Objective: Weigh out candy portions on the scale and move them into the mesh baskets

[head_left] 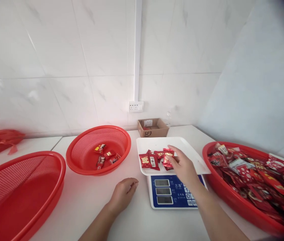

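My right hand (180, 164) pinches a shiny red candy packet (167, 157) over the white weighing tray (187, 150). Several other red packets (149, 161) lie together on the near left part of that tray. Below it, the scale's blue panel (163, 192) shows three display windows and a keypad, partly covered by my right wrist. My left hand (123, 195) rests on the white table to the left of the scale, its fingers curled closed with nothing visible in them.
A large red basket (208, 149) heaped with wrapped snacks stands at the right. Left of the scale, a red basket (75, 157) holds several packets. Another red basket (60, 167) is at the far left, near red plastic bags (2, 139). A cardboard box (154, 133) sits behind the scale.
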Tool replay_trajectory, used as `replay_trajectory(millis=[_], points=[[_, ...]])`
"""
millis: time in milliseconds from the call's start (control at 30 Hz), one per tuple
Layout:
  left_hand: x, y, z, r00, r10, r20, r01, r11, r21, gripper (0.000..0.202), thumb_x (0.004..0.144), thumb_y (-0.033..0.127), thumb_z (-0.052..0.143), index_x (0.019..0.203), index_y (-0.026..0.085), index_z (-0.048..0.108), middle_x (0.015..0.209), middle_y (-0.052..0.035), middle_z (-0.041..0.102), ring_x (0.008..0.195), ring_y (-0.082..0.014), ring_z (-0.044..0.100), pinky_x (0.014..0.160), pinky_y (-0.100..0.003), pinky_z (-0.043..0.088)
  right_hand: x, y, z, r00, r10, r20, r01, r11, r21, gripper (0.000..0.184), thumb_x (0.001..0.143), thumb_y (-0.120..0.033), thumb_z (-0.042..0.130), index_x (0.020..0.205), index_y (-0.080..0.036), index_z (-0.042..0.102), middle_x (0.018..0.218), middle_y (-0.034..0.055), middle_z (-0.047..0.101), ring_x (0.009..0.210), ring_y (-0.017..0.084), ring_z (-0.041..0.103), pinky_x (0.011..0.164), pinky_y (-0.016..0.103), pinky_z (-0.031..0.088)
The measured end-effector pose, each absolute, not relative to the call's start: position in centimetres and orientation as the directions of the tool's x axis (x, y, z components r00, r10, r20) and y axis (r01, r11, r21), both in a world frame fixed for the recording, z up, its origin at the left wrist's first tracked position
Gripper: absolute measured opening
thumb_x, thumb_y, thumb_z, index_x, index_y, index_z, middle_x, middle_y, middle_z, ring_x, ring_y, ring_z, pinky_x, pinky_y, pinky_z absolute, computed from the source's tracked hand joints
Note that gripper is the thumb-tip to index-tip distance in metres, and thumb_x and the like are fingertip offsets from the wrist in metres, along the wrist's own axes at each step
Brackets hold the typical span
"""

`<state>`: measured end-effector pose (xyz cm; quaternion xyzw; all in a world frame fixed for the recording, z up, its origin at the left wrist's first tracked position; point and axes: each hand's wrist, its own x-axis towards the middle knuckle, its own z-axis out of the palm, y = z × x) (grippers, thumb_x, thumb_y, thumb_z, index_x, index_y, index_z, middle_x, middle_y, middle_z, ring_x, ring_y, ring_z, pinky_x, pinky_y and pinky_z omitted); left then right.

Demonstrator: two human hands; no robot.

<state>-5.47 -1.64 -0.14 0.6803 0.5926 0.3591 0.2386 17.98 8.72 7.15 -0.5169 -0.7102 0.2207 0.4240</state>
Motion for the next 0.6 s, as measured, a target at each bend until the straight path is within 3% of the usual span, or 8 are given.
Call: replay_trajectory(millis=[133,267,433,600], points=[[-5.4,-1.7,0.0,0.037,0.977,0.211,0.628,-0.187,0.755,0.028,0.092,0.033,0.041,0.093,0.023,0.068,0.09,-0.0032,0.072,0.081,-0.0175,0.066,0.073,-0.026,0.052,16.5,9.6,6.9,-0.253,0.856,0.451,0.629,0.499,-0.596,0.044,0.089,-0.041,0.037,0.126,-0.025,0.054,0.133,0.0066,0.057,0.121,0.025,0.053,0.103,0.045,0.043],[-5.4,-1.8,0.1,0.047,0.974,0.221,0.632,-0.2,0.749,0.027,0.092,0.032,0.043,0.093,0.023,0.068,0.09,-0.0027,0.072,0.081,-0.0173,0.066,0.073,-0.026,0.052,19.0,8.8,7.0,-0.185,0.83,0.525,0.7,0.487,-0.523,0.046,0.089,-0.046,0.037,0.124,-0.021,0.055,0.131,0.0095,0.057,0.123,0.026,0.051,0.105,0.045,0.041],[-5.4,-1.7,0.0,0.066,0.969,0.239,0.635,-0.225,0.739,0.025,0.091,0.03,0.044,0.093,0.023,0.068,0.088,-0.0016,0.073,0.08,-0.0165,0.067,0.074,-0.025,0.051,27.1,6.6,6.7,-0.004,0.825,0.565,0.841,0.308,-0.445,0.049,0.084,-0.051,0.04,0.12,-0.022,0.057,0.123,0.0119,0.062,0.115,0.032,0.057,0.099,0.052,0.045],[-5.2,-1.6,-0.5,0.034,0.956,0.291,0.642,-0.245,0.727,0.023,0.091,0.029,0.046,0.092,0.022,0.067,0.084,-0.0005,0.072,0.075,-0.0141,0.067,0.069,-0.022,0.052,32.9,5.0,4.4,0.071,0.928,0.365,0.94,0.061,-0.337,0.058,0.084,-0.058,0.03,0.121,-0.023,0.059,0.12,0.0163,0.063,0.102,0.04,0.062,0.084,0.058,0.05]])
